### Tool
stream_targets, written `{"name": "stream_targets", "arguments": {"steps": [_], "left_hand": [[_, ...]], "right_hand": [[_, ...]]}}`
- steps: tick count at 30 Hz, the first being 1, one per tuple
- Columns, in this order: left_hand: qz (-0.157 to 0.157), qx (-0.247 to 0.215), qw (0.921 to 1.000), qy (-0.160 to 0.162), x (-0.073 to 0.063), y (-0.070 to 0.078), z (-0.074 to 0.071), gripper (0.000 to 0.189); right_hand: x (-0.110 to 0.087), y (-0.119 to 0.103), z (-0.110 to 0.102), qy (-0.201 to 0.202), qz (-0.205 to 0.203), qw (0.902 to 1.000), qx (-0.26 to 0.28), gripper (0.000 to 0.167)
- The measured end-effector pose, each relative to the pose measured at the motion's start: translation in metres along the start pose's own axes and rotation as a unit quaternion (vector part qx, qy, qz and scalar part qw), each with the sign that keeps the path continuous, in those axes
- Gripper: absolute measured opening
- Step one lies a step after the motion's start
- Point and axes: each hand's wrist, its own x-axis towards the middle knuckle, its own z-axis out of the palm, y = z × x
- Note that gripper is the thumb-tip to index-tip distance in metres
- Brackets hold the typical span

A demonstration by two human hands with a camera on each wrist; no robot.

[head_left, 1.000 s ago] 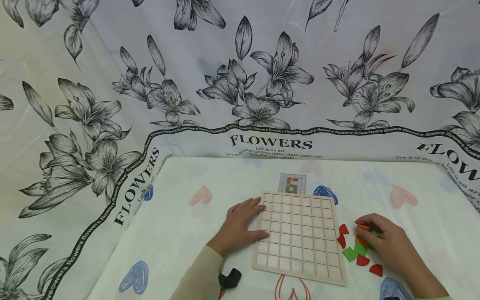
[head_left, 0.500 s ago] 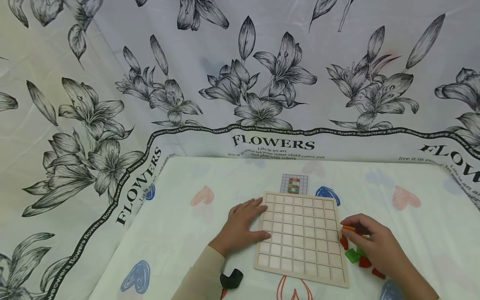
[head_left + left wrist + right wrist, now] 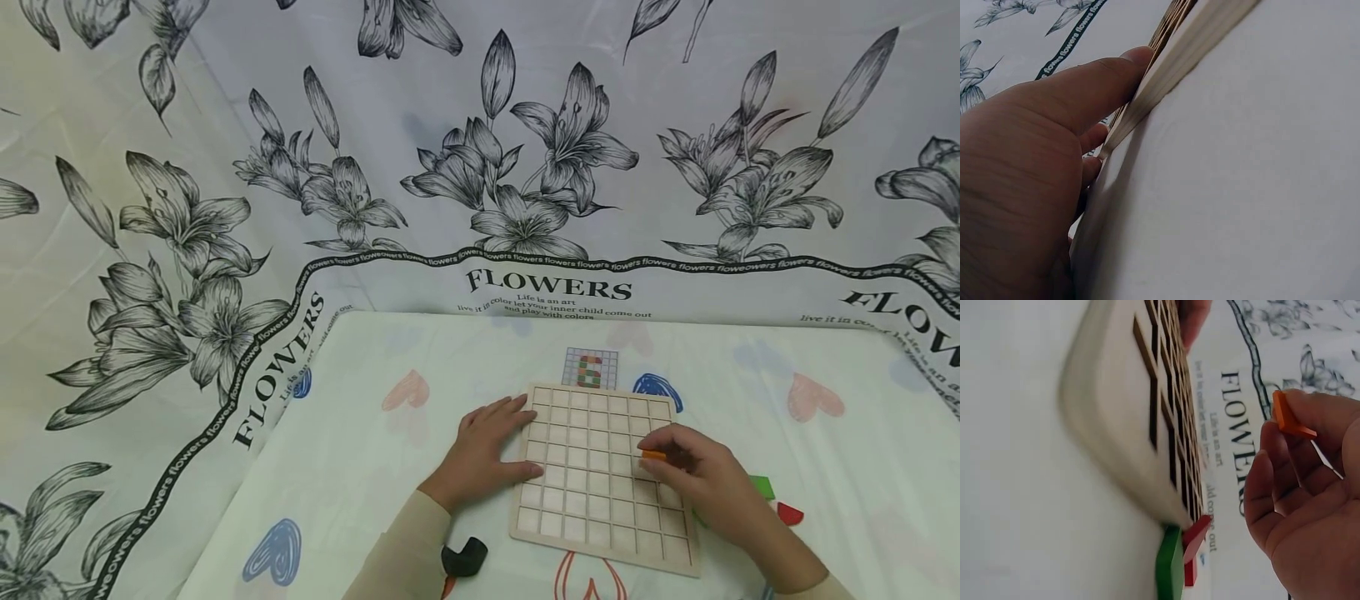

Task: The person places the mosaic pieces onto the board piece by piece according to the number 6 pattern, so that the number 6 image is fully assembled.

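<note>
A pale wooden grid board (image 3: 574, 479) lies on the table in the head view. My left hand (image 3: 482, 454) rests along its left edge with fingers spread; the left wrist view shows the thumb (image 3: 1100, 81) on the rim. Over the board's right half, my right hand (image 3: 697, 471) pinches a small orange tile (image 3: 653, 455) between thumb and fingers. In the right wrist view this orange tile (image 3: 1288, 415) is held at the fingertips, up off the grid. A green tile (image 3: 762, 487) and a red rounded tile (image 3: 790, 513) lie to the right, the other loose pieces mostly hidden by the right hand.
Behind the board lies a small card (image 3: 590, 368) with a coloured pattern on a grid. A black curved object (image 3: 464, 557) is beside the left forearm. The heart-print cloth (image 3: 360, 492) covers the table, and a flower-print curtain (image 3: 450, 167) hangs behind.
My right hand has picked the orange tile from the loose pieces and carried it left, over the board. The left hand keeps its place on the board's edge.
</note>
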Motion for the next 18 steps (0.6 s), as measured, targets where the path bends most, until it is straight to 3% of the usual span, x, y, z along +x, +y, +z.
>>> {"name": "stream_targets", "arguments": {"steps": [18], "left_hand": [[0.002, 0.006, 1.0000, 0.004, 0.001, 0.001, -0.001, 0.082]], "right_hand": [[0.062, -0.019, 0.032, -0.068, 0.054, 0.9959, 0.024, 0.018]]}}
